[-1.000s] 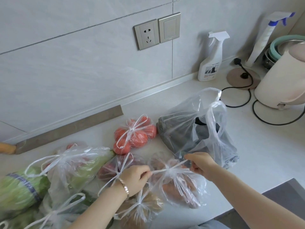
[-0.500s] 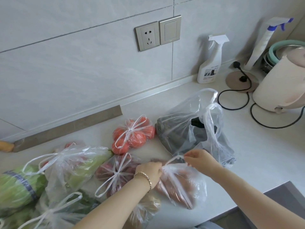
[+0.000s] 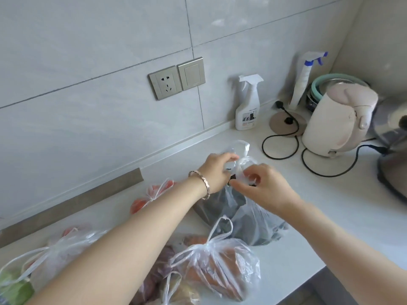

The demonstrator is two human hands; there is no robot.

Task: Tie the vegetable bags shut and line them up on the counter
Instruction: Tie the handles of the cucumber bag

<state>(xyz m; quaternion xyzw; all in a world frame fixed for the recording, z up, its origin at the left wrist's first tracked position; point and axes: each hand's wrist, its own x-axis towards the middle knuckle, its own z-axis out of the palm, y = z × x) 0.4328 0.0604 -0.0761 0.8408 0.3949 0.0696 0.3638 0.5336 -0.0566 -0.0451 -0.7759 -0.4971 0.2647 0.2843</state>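
Note:
A clear bag of dark vegetables (image 3: 248,219) lies on the white counter (image 3: 330,216). My left hand (image 3: 217,170) and my right hand (image 3: 264,186) both grip its bunched handles (image 3: 241,155) above it. In front of it sits a tied bag of orange-brown vegetables (image 3: 220,267). A tied bag of tomatoes (image 3: 152,197) lies behind my left forearm. More tied bags, one with greens (image 3: 50,260) and one with purple produce (image 3: 158,278), lie at the lower left, partly hidden by my arm.
A pale kettle (image 3: 337,119) with a looped black cord (image 3: 279,146) stands at the back right. Two spray bottles (image 3: 247,104) stand against the tiled wall. A dark pot (image 3: 394,150) is at the right edge. The counter's front edge runs past the lower right.
Both hands let go of the orange-brown bag's knot and moved up and back to the dark vegetable bag, gathering its handles. The camera view shifted to the right.

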